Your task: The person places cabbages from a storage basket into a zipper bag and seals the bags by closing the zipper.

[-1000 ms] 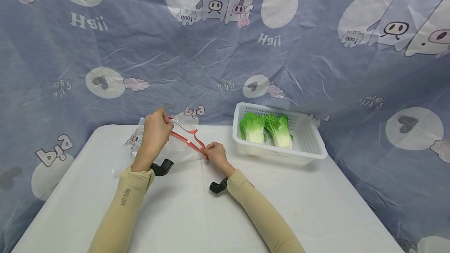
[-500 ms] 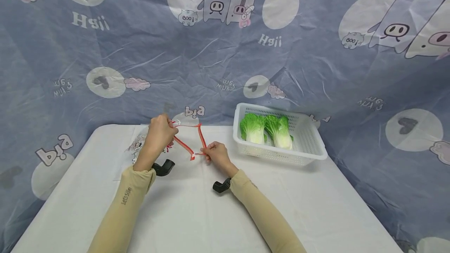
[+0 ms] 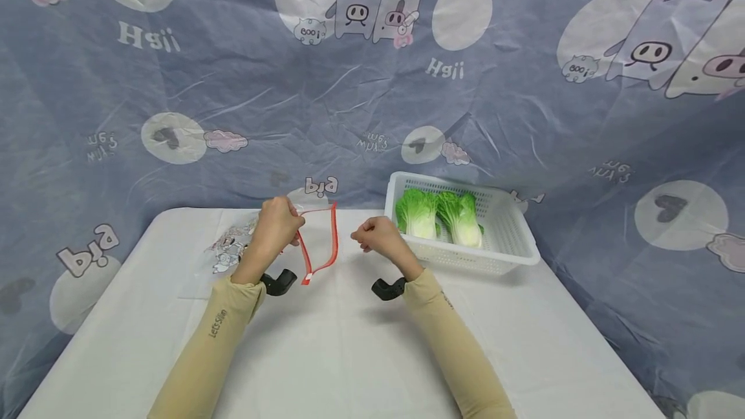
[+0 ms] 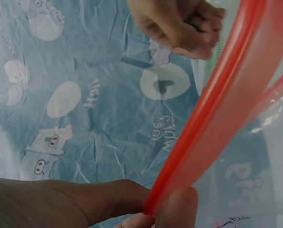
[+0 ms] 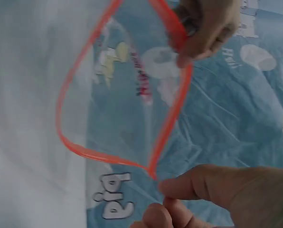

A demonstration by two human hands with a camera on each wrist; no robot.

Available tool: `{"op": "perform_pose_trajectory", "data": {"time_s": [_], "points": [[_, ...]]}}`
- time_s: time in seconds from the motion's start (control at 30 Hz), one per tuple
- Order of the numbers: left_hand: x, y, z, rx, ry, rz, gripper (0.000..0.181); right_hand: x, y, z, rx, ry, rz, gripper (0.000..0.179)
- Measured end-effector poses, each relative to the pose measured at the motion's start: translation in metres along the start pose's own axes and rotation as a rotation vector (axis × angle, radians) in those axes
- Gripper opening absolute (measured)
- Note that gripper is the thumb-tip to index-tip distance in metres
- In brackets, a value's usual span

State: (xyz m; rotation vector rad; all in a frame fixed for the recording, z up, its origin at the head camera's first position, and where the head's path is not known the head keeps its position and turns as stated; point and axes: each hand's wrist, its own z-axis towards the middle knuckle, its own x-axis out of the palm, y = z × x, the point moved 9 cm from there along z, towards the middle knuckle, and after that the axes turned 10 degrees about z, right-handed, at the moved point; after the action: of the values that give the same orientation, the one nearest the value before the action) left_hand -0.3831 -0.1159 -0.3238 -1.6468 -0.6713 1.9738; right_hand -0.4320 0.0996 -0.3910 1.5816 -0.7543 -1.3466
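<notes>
A clear printed zip bag with a red zip strip around its mouth is at the left of the table. My left hand pinches one side of the mouth; in the left wrist view the thumb and fingers grip the red strip. The mouth gapes in a wide loop, plain in the right wrist view as a red rim. My right hand hovers just right of the loop, apart from it in the head view, its fingers loosely bent with nothing in them.
Two green-topped cabbages lie in a white perforated plastic basket at the back right. A white cloth covers the table. Behind it hangs a blue-grey printed curtain.
My right hand has let go of the bag's red edge and moved right and slightly back. The left hand has shifted a little right, and the mouth has widened into a loop.
</notes>
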Motion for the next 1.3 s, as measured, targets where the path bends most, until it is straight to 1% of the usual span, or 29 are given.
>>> {"op": "perform_pose_trajectory", "data": {"time_s": [0.07, 0.13, 0.23, 0.3, 0.4, 0.47, 0.53, 0.6, 0.7, 0.77, 0.87, 0.93, 1.0, 1.1, 1.17, 1.23, 1.3], "points": [[0.003, 0.0, 0.001, 0.0, 0.015, 0.009, 0.006, -0.022, 0.016, -0.006, -0.023, -0.012, -0.062, 0.015], [0.004, 0.0, 0.001, 0.001, 0.023, 0.013, 0.007, -0.045, 0.03, -0.009, -0.043, -0.045, -0.099, 0.015], [0.006, 0.0, 0.001, 0.013, 0.032, 0.016, 0.009, -0.083, 0.037, -0.005, -0.046, -0.127, -0.149, 0.021], [0.007, 0.001, 0.0, 0.017, 0.039, 0.017, 0.009, -0.104, 0.033, 0.0, -0.009, -0.16, -0.164, 0.031], [0.008, 0.001, 0.0, 0.021, 0.054, 0.027, 0.012, -0.128, 0.016, 0.012, 0.089, -0.154, -0.187, 0.043], [0.009, 0.002, 0.0, 0.023, 0.061, 0.034, 0.013, -0.138, 0.0, 0.02, 0.172, -0.13, -0.197, 0.043], [0.01, 0.002, 0.0, 0.023, 0.066, 0.037, 0.014, -0.147, -0.014, 0.026, 0.24, -0.117, -0.207, 0.035], [0.011, 0.0, 0.0, 0.024, 0.068, 0.039, 0.014, -0.153, -0.027, 0.032, 0.285, -0.106, -0.211, 0.034], [0.013, -0.002, 0.001, 0.024, 0.076, 0.03, 0.015, -0.159, -0.042, 0.035, 0.344, -0.098, -0.187, 0.041], [0.017, -0.003, 0.001, 0.022, 0.09, 0.027, 0.018, -0.161, -0.051, 0.036, 0.387, -0.078, -0.187, 0.038], [0.021, -0.003, 0.0, 0.022, 0.106, 0.026, 0.022, -0.162, -0.063, 0.038, 0.456, -0.049, -0.229, 0.041], [0.023, -0.003, 0.0, 0.025, 0.12, 0.017, 0.02, -0.161, -0.074, 0.041, 0.497, -0.027, -0.248, 0.045], [0.024, -0.003, -0.001, 0.029, 0.124, 0.015, 0.02, -0.159, -0.083, 0.046, 0.514, -0.007, -0.276, 0.048], [0.025, -0.004, -0.001, 0.028, 0.129, 0.015, 0.022, -0.155, -0.095, 0.051, 0.539, 0.013, -0.249, 0.042], [0.024, -0.005, -0.002, 0.031, 0.126, 0.022, 0.026, -0.154, -0.097, 0.053, 0.536, 0.021, -0.242, 0.037], [0.024, -0.005, -0.002, 0.034, 0.121, 0.03, 0.027, -0.153, -0.097, 0.053, 0.529, 0.021, -0.207, 0.034], [0.023, -0.006, -0.002, 0.037, 0.118, 0.034, 0.027, -0.153, -0.096, 0.056, 0.499, 0.016, -0.199, 0.031]]}}
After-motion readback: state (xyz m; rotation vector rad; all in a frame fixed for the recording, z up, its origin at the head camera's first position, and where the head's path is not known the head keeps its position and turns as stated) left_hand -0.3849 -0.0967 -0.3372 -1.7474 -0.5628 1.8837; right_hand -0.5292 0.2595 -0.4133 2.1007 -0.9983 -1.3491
